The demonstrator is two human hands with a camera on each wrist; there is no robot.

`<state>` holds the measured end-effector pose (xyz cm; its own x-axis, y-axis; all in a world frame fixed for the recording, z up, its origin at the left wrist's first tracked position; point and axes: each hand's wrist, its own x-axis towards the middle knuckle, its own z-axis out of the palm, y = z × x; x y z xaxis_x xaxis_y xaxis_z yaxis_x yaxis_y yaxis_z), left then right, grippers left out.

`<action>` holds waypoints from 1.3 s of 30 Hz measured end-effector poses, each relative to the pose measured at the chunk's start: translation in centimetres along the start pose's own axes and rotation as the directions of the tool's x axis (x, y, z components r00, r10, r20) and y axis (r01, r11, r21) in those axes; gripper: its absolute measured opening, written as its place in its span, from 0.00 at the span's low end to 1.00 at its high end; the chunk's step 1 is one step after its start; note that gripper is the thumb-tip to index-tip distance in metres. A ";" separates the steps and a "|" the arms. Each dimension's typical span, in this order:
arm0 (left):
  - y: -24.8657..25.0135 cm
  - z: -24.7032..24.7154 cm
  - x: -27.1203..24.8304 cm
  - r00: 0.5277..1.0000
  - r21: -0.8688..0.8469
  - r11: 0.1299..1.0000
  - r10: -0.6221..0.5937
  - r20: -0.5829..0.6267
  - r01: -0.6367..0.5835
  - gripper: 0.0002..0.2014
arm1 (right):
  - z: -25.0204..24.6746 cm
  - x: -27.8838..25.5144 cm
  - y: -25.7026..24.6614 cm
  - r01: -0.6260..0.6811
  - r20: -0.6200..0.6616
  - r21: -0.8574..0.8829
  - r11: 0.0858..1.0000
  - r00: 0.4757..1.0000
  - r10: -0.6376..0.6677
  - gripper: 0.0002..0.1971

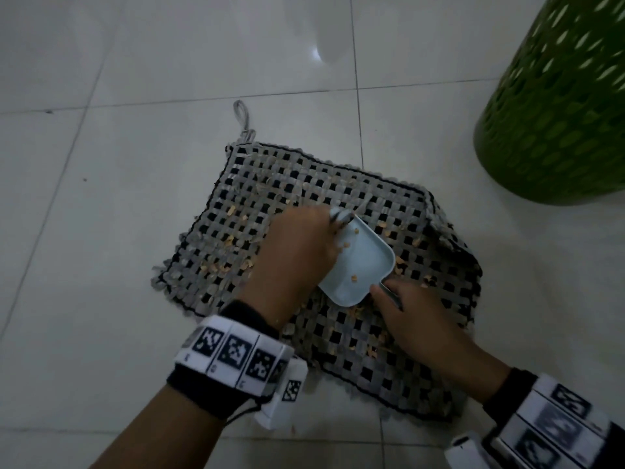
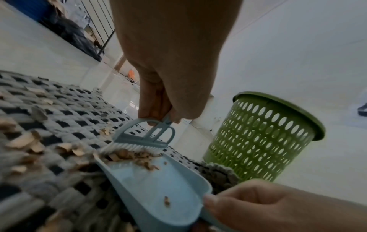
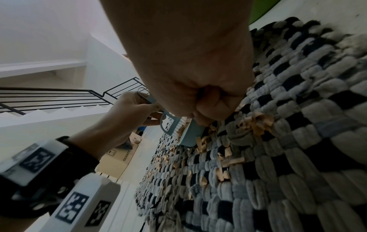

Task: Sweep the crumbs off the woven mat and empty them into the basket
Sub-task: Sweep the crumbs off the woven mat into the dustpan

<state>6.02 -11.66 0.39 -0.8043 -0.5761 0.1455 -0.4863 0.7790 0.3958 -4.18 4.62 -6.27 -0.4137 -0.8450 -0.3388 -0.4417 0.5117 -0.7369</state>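
Pale-blue dustpan (image 1: 358,265) on grey-black woven mat (image 1: 257,204), mouth toward 11 o'clock, right hand (image 1: 419,319) gripping handle; left hand (image 1: 297,252) grips brush (image 2: 145,138) over tan crumbs (image 2: 129,154).

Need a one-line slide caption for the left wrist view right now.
Left hand brushes crumbs with a small brush into the blue dustpan held by the right hand; green basket waits beyond.

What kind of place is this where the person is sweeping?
Probably the inside of a home, near a stairway: a pale tiled floor, a staircase with a dark metal railing, and a cardboard box standing by the wall.
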 end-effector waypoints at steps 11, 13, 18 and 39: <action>-1.7 0.7 0.1 0.995 -0.003 0.996 -0.094 0.018 0.094 0.13 | 0.0 -1.0 -0.8 -0.107 0.070 0.060 0.992 0.992 0.102 0.19; -1.7 0.5 -0.2 0.994 -0.032 0.994 -0.100 0.048 0.102 0.13 | 0.0 -1.3 -1.0 -0.149 0.103 0.090 0.985 0.985 0.139 0.19; -2.4 0.5 1.0 0.996 0.004 0.996 -0.088 -0.027 0.088 0.14 | 0.1 -1.7 -2.3 -0.235 0.180 0.182 0.955 0.962 0.203 0.20; -4.9 -2.1 -0.2 0.997 -0.036 0.999 0.015 0.079 -0.012 0.05 | 2.7 -1.9 -4.7 -0.668 0.563 0.550 0.501 0.740 0.369 0.12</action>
<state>9.24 -15.89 0.39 -0.8360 -0.5430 0.0794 -0.4640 0.7767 0.4260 0.85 3.39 -3.79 -0.0211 -0.5239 -0.8515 0.4934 0.7353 -0.4646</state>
